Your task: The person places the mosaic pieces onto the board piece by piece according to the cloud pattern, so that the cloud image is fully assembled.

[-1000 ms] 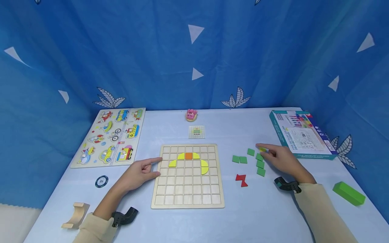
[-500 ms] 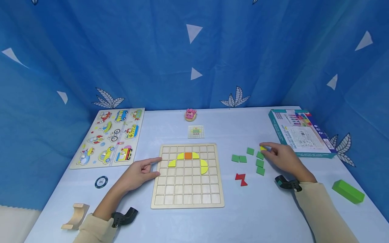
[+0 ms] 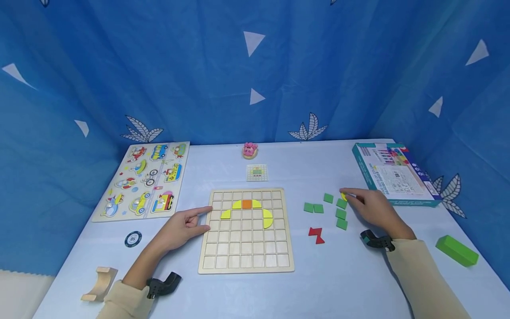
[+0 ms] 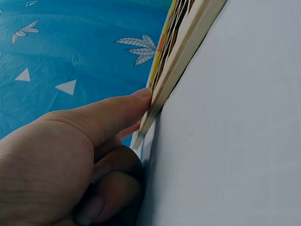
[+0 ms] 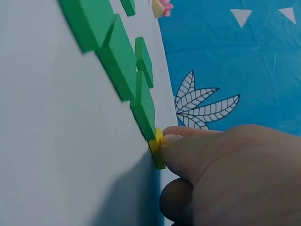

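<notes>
My right hand [image 3: 372,207] pinches a small yellow piece with a rounded edge [image 5: 157,149] between thumb and index finger, low at the white tabletop. Right beside it is a green square tile [image 5: 144,104], the nearest of several green ones. My left hand [image 3: 175,230] touches the left edge of a wooden grid board [image 3: 247,270] with index fingertip and thumb tip, its other fingers curled under. On the board an arch of yellow rounded pieces [image 3: 268,219] flanks an orange square [image 3: 247,204]. Two red triangles [image 3: 316,232] lie right of the board.
Behind the board lie a small pattern card [image 3: 256,173] and a pink figurine [image 3: 250,150]. A vehicle puzzle [image 3: 145,181] and round chip [image 3: 133,239] are left, above a wooden arch block [image 3: 99,284]. At right are a flat box [image 3: 398,175] and green block [image 3: 457,250].
My right fingertips have drawn back slightly to the right, and the yellow piece has turned in them. The green tile beside it has shifted a little. My left hand stays at the board's edge.
</notes>
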`<action>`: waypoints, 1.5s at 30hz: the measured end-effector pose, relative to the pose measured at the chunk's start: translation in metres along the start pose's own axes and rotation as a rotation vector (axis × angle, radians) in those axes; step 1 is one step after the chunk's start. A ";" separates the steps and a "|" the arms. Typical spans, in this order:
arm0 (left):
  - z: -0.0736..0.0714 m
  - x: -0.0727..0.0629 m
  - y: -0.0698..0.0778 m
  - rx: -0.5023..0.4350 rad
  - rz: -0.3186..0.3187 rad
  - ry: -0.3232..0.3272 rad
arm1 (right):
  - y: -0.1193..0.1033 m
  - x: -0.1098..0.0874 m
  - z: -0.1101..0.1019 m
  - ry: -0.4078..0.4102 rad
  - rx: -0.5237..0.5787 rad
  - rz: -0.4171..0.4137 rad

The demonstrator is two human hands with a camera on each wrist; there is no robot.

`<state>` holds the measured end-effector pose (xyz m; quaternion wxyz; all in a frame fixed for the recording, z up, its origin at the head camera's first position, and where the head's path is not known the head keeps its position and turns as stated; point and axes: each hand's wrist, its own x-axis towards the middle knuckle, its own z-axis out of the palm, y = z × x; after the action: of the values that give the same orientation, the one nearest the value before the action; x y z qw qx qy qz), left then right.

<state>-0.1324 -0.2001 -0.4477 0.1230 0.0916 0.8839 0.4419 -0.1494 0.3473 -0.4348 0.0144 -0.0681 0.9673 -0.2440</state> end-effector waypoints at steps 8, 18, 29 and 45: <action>0.000 -0.003 -0.002 -0.019 0.012 0.005 | -0.003 0.000 -0.004 -0.025 -0.031 0.023; 0.002 -0.005 -0.005 -0.015 0.007 0.010 | -0.005 -0.003 -0.004 -0.039 -0.043 0.016; 0.002 -0.004 -0.005 -0.015 0.004 0.004 | -0.006 -0.001 -0.001 -0.027 -0.095 0.003; 0.002 -0.001 -0.002 -0.011 0.017 0.004 | -0.051 0.001 0.004 0.006 -0.085 -0.125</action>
<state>-0.1309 -0.2003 -0.4503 0.1180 0.0976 0.8808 0.4481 -0.1438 0.3013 -0.4141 -0.0068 -0.1283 0.9707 -0.2032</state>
